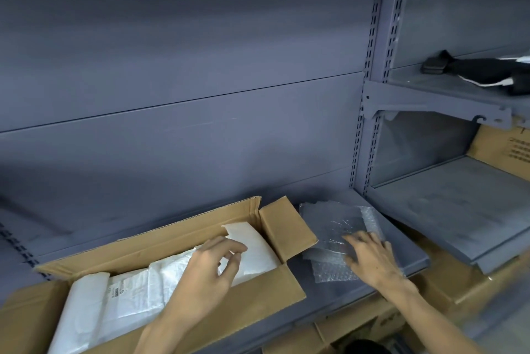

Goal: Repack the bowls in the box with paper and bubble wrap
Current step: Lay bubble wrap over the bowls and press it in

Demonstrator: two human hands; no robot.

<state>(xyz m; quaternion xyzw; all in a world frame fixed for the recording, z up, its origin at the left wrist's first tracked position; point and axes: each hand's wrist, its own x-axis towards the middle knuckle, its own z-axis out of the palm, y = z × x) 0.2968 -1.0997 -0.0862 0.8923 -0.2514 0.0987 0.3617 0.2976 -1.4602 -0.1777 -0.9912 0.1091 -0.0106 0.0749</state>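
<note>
The open cardboard box (160,242) sits at the left of the grey shelf (358,290), already lined along its length with white paper-wrapped bundles (129,293), probably the bowls, though none shows bare. Over the right end of the box, the left hand (209,264) hovers with fingers loosely curled and apart, its fingertips at the edge of a white paper sheet (252,242), holding nothing firmly as far as I can tell. Just right of the box, the right hand (372,256) lies flat with fingers spread on the bubble wrap sheets (335,227). By my reckoning the paper packing is largely done; the bubble wrap layer and closing the flaps remain.
</note>
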